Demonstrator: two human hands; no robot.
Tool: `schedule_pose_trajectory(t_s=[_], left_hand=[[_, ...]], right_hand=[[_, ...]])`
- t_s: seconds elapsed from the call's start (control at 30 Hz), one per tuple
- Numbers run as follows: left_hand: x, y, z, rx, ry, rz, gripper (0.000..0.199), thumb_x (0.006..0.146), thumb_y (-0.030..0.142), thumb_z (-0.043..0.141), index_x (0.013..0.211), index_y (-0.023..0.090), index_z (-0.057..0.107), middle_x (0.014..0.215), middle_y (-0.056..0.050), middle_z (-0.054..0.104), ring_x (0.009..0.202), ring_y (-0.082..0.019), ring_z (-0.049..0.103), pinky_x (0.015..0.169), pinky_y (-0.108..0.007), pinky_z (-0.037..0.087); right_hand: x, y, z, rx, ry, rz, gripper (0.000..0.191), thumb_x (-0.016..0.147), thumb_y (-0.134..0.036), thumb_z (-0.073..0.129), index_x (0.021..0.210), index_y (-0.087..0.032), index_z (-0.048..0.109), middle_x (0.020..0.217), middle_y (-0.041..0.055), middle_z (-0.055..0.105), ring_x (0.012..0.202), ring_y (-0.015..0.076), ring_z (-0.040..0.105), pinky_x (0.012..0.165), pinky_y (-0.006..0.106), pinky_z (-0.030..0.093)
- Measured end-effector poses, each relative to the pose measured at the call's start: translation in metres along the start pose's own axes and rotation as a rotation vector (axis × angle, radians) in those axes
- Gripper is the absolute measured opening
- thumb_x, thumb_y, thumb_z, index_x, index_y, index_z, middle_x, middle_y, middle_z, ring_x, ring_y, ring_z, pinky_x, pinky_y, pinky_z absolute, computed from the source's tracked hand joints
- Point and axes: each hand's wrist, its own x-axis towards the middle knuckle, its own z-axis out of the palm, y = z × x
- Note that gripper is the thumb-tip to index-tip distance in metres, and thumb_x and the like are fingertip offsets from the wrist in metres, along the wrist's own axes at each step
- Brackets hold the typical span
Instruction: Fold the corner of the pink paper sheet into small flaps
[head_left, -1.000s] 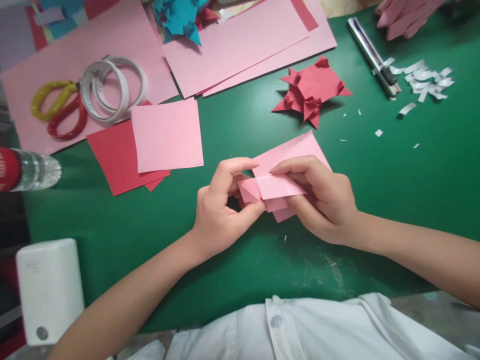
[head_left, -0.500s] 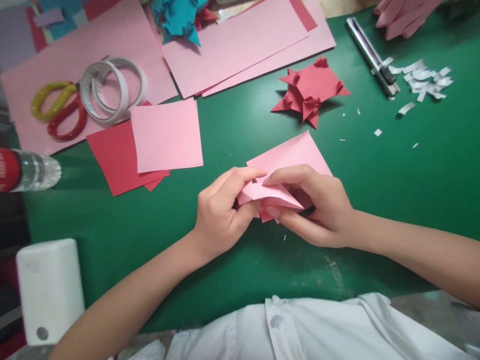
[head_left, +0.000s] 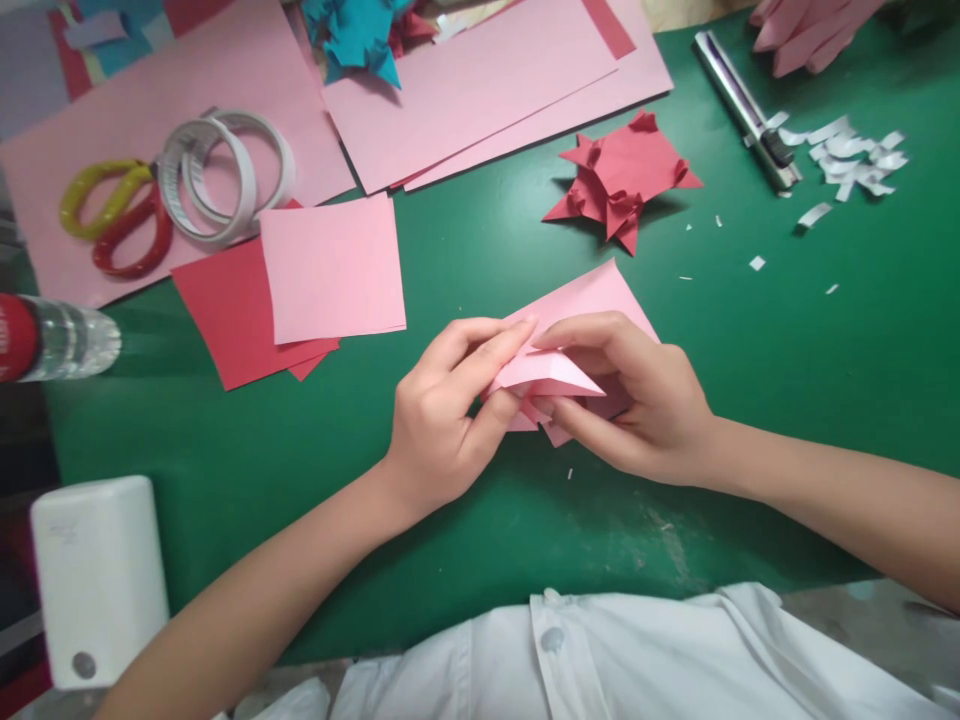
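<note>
Between my two hands is a folded piece of pink paper (head_left: 551,372), with a pointed flap sticking out toward the right. My left hand (head_left: 450,405) pinches its left side between thumb and fingers. On the other side my right hand (head_left: 634,400) grips the paper, thumb below and fingers above, curled round the flap. Part of the fold is hidden behind the fingers. Behind it a flat pink sheet (head_left: 592,295) shows; whether it is joined to the folded part I cannot tell. Farther back lies a red folded-paper star shape (head_left: 630,170) with curled points.
To the left lie pink paper squares (head_left: 337,270) over red squares (head_left: 225,320), tape rolls (head_left: 244,180), scissors (head_left: 124,215), a bottle (head_left: 60,338) and a white box-shaped device (head_left: 99,580). A cutter knife (head_left: 746,110) and white paper scraps (head_left: 859,155) are at back right.
My left fingers have straightened and slid over the top of the fold. The pointed flap has tilted up slightly, and my right hand has risen a little with it.
</note>
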Motion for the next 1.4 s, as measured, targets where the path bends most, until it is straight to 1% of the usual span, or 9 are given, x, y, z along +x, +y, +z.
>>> schedule_pose_trajectory(t_s=[0.13,0.23,0.37,0.53,0.73,0.97,1.13,1.23,1.4], left_hand=[[-0.0022,0.0012,0.0016,0.2,0.045,0.046,0.038,0.091,0.023,0.048,0.129,0.017,0.055,0.114,-0.012,0.055,0.098,-0.021,0.053,0.082,-0.036,0.047],[-0.0047,0.0031,0.001,0.319,0.142,0.118,0.037,0.086,0.016,0.056,0.122,0.021,0.06,0.103,-0.008,0.054,0.089,-0.019,0.053,0.072,-0.031,0.047],[-0.0067,0.0076,-0.0004,0.306,0.164,0.179,0.032,0.082,0.008,0.061,0.112,0.018,0.063,0.089,-0.004,0.054,0.081,-0.014,0.055,0.069,-0.025,0.047],[-0.0067,0.0086,0.0019,0.251,0.15,0.203,0.029,0.081,0.008,0.064,0.108,0.017,0.06,0.093,-0.005,0.063,0.085,-0.015,0.059,0.075,-0.025,0.05],[-0.0064,0.0042,0.0055,0.202,0.107,0.198,0.029,0.081,0.01,0.061,0.109,0.016,0.054,0.089,-0.005,0.064,0.079,-0.016,0.059,0.074,-0.028,0.052],[-0.0054,0.0062,0.0012,0.171,0.075,0.214,0.02,0.085,0.009,0.054,0.101,0.02,0.058,0.085,-0.004,0.06,0.077,-0.014,0.057,0.068,-0.026,0.05],[-0.0045,0.0074,-0.0006,0.109,0.104,0.262,0.021,0.082,0.008,0.058,0.098,0.021,0.058,0.086,-0.004,0.061,0.079,-0.015,0.06,0.069,-0.028,0.052],[-0.0041,0.0072,-0.0001,0.103,0.109,0.291,0.023,0.079,0.005,0.059,0.099,0.018,0.058,0.087,-0.006,0.061,0.079,-0.016,0.059,0.07,-0.03,0.052],[-0.0025,0.0082,-0.001,0.114,0.135,0.232,0.02,0.079,0.011,0.06,0.097,0.02,0.059,0.093,-0.006,0.06,0.084,-0.018,0.058,0.075,-0.033,0.052]], right_hand=[[0.002,-0.0009,-0.0006,-0.075,0.051,-0.012,0.033,0.084,-0.012,0.057,0.112,-0.024,0.045,0.074,-0.0055,0.068,0.054,0.0078,0.064,0.048,0.017,0.047],[0.0025,-0.0014,-0.0007,-0.081,0.065,-0.009,0.035,0.083,-0.01,0.056,0.112,-0.024,0.044,0.073,-0.0057,0.068,0.056,0.0082,0.066,0.047,0.016,0.046],[0.0013,-0.0038,0.0009,0.005,0.044,-0.011,0.036,0.081,-0.005,0.055,0.109,-0.023,0.042,0.073,-0.0058,0.067,0.057,0.0076,0.066,0.047,0.014,0.047],[-0.0012,-0.0084,0.0048,0.094,0.006,0.042,0.035,0.083,-0.008,0.056,0.11,-0.022,0.04,0.078,-0.0025,0.067,0.059,0.0071,0.066,0.046,0.011,0.048],[-0.0035,-0.007,0.0054,0.019,-0.04,0.027,0.044,0.084,-0.006,0.051,0.121,-0.023,0.035,0.084,-0.0013,0.067,0.058,0.0056,0.063,0.042,0.011,0.044],[-0.0015,-0.0076,0.0044,0.05,-0.107,0.037,0.053,0.082,-0.008,0.052,0.13,-0.02,0.03,0.081,-0.0027,0.067,0.061,0.0058,0.062,0.055,0.013,0.052],[0.0009,-0.0097,0.0025,0.087,-0.133,0.051,0.039,0.082,-0.009,0.052,0.118,-0.019,0.041,0.081,-0.0032,0.068,0.059,0.0043,0.061,0.054,0.012,0.05],[0.0016,-0.0095,0.0019,0.07,-0.099,0.033,0.034,0.08,-0.006,0.052,0.111,-0.019,0.045,0.074,-0.0051,0.066,0.053,0.003,0.057,0.048,0.011,0.045],[0.0016,-0.0068,-0.0003,0.04,-0.024,0.026,0.021,0.08,-0.008,0.054,0.098,-0.019,0.051,0.075,-0.0042,0.065,0.052,0.0043,0.057,0.045,0.014,0.043]])
